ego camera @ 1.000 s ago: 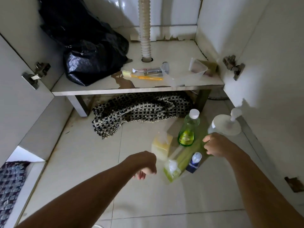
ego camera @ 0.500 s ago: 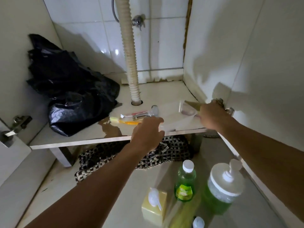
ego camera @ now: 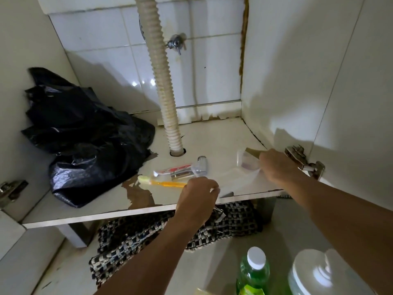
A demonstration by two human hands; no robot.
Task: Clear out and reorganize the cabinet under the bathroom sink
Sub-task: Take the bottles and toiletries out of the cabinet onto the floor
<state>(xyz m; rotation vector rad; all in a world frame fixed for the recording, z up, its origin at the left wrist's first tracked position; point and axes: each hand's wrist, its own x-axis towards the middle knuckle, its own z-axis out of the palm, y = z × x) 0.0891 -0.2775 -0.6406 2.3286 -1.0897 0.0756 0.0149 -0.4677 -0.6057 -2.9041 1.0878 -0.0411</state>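
Head view: two hands reached onto the cabinet shelf (ego camera: 106,211) under the sink.
The left hand (ego camera: 197,194) curled over the orange toothbrush (ego camera: 168,183); whether it gripped, I could not tell. The right hand (ego camera: 276,167) held one clear cup (ego camera: 246,161). One black bag (ego camera: 85,141) sat left, one ribbed drain hose (ego camera: 163,92) passed through the stained shelf. On the tiled floor lay one woven mat (ego camera: 170,233) and two bottles, green (ego camera: 253,271) and white-capped (ego camera: 316,273).
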